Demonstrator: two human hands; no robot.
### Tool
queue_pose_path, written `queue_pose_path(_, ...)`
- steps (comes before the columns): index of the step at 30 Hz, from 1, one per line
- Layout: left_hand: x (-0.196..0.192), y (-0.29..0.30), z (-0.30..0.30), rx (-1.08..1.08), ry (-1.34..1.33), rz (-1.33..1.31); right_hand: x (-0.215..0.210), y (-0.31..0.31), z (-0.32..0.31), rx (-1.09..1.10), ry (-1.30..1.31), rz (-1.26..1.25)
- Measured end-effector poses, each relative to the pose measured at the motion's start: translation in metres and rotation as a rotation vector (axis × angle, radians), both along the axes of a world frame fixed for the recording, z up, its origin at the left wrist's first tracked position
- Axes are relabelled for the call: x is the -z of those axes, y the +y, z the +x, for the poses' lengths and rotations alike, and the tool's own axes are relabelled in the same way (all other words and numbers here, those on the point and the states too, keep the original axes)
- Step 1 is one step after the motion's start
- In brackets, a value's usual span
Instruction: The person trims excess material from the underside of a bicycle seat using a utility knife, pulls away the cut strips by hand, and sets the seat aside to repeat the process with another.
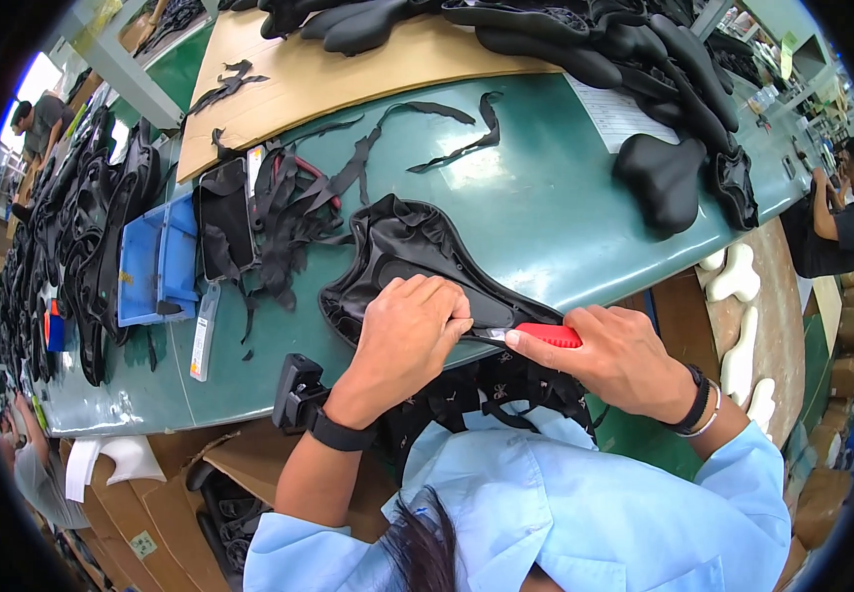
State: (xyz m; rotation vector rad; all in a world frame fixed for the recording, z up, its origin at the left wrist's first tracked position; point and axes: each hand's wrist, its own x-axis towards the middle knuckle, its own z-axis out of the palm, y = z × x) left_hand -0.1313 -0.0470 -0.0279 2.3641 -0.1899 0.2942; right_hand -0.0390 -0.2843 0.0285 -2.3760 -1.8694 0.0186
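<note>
A black bicycle saddle [407, 252] lies upside down at the near edge of the green table [545, 207], its black cover wrapped over the rim. My left hand [407, 331] presses down on the saddle's near edge and pinches the cover. My right hand [619, 355] grips a red-handled cutting tool [545, 335] whose tip meets the saddle edge right beside my left fingers.
Black cover offcuts [299, 212] lie left of the saddle next to a blue tray [156, 261]. Finished black saddles [664, 178] pile at the back right, cardboard sheets [338, 69] at the back. Other people work at the far left and far right.
</note>
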Motion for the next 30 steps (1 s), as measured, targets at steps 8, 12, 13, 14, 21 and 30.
queue_pose_path(8, 0.000, -0.001, -0.003, -0.032, 0.003, 0.005, -0.040, -0.025, 0.017, 0.043, -0.019, -0.223)
queue_pose_path(12, 0.001, -0.034, 0.002, -0.255, 0.004, 0.005, -0.037, -0.038, 0.028, 0.194, 0.131, -0.068)
queue_pose_path(13, 0.002, -0.049, 0.008, -0.388, -0.050, -0.015, -0.025, -0.040, 0.031, 0.272, 0.313, 0.166)
queue_pose_path(14, 0.001, -0.060, 0.017, -0.438, -0.059, -0.002, -0.012, -0.034, 0.032, 0.219, 0.336, 0.432)
queue_pose_path(21, -0.029, -0.032, 0.061, -0.229, 0.338, 0.241, 0.025, -0.013, -0.011, 0.748, 1.290, 0.526)
queue_pose_path(30, -0.003, -0.014, 0.074, -0.110, 0.234, -0.230, 0.011, 0.014, -0.013, 0.752, 1.382, 0.247)
